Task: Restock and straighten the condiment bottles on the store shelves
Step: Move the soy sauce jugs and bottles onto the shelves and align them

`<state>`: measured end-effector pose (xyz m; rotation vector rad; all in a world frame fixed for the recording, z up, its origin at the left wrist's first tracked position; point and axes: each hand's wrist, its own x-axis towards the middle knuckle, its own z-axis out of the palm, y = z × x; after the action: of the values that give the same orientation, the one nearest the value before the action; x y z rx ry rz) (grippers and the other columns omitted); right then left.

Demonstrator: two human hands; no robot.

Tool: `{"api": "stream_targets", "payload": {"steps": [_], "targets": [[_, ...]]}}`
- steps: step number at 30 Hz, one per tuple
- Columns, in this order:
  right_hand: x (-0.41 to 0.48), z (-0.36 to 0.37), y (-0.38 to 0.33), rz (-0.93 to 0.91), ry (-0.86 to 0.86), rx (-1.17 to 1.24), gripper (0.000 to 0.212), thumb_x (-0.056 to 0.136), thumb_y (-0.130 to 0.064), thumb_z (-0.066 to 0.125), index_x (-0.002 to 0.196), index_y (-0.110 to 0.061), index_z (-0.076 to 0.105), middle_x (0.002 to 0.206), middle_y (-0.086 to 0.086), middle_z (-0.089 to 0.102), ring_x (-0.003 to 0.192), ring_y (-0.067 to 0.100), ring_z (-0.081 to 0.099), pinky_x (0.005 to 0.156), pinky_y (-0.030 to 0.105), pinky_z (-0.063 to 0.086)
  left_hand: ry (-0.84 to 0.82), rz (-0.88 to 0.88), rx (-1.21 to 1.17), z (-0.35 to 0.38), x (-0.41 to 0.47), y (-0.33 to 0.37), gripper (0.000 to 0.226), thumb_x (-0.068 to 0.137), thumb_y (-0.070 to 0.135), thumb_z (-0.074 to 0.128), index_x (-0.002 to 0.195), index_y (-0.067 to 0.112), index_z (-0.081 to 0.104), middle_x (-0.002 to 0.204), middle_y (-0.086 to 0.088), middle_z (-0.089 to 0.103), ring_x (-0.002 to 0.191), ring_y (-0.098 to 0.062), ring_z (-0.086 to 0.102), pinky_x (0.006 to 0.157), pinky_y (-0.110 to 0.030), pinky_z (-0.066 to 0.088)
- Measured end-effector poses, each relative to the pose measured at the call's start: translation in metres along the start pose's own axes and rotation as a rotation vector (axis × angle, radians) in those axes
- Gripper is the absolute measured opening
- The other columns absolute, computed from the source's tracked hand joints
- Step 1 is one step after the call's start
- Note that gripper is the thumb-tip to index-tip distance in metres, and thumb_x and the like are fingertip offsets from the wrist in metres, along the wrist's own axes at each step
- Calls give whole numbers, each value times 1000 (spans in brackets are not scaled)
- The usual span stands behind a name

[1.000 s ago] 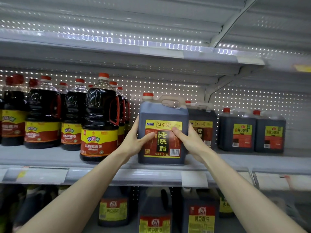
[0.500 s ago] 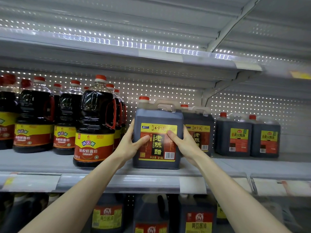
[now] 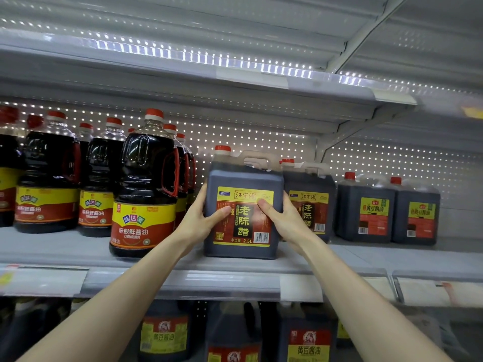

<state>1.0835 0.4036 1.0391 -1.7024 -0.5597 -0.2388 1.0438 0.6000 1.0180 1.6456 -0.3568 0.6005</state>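
**Both hands grasp the vinegar jug at the front of the shelf**

You stand before the condiment bay with both arms raised to the middle shelf (image 3: 65, 249). Your left hand (image 3: 201, 220) grasps the left side of the square vinegar jug (image 3: 244, 184), its thumb laid across the front label. Your right hand (image 3: 285, 220) grasps the right side in the same way, its thumb on the label's upper right part. The fingers of both hands wrap behind the jug's edges, out of sight.

The jug stands upright near the shelf's front edge, red cap at top left, handle to the right, label facing you. Just behind it and to the right stands a second vinegar jug (image 3: 313, 184) with the same label, partly hidden by your right hand.

To the left, just beside your left hand, stands a round soy sauce bottle (image 3: 146, 189) with a red cap and a yellow-and-red label. More bottles (image 3: 49, 178) of that kind stand in rows behind it and further left. At the far right, two square soy sauce jugs (image 3: 366, 210) sit side by side, set back toward the perforated back panel (image 3: 248, 137).

A price strip (image 3: 183, 283) runs along the shelf's front edge. Below it, the lower jugs (image 3: 308, 340) show red-and-yellow labels.
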Motion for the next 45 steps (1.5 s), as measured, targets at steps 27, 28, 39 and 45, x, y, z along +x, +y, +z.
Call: {"api": "stream_targets", "payload": {"steps": [27, 28, 39, 45], "targets": [[14, 5, 10, -12, 6, 23, 56, 93, -33, 58, 144, -25, 36, 133, -1, 57, 117, 19, 59, 95, 40, 53, 30, -14, 15, 0, 11, -11, 60, 90, 20, 63, 139, 36, 32, 110, 16, 60, 92, -3, 64, 64, -17, 55], [14, 5, 10, -9, 6, 23, 56, 94, -33, 58, 144, -25, 35, 133, -1, 57, 117, 19, 59, 94, 40, 53, 32, -14, 17, 0, 11, -11, 62, 90, 20, 63, 141, 35, 32, 110, 16, 60, 93, -4, 64, 64, -17, 55], [19, 6, 13, 8, 12, 35, 56, 92, -34, 59, 142, -25, 37, 133, 1, 57, 117, 21, 59, 95, 43, 53, 45, -14, 38, 1, 14, -12, 62, 90, 20, 63, 142, 30, 32, 107, 18, 60, 89, -1, 63, 63, -15, 55], [19, 7, 14, 11, 19, 24, 56, 93, -35, 59, 143, -25, 37, 135, 1, 56, 120, 22, 57, 97, 47, 51, 48, -24, 61, 2, 15, -13, 64, 89, 22, 63, 144, 29, 31, 121, 5, 58, 98, -9, 62, 72, -21, 56]]}}
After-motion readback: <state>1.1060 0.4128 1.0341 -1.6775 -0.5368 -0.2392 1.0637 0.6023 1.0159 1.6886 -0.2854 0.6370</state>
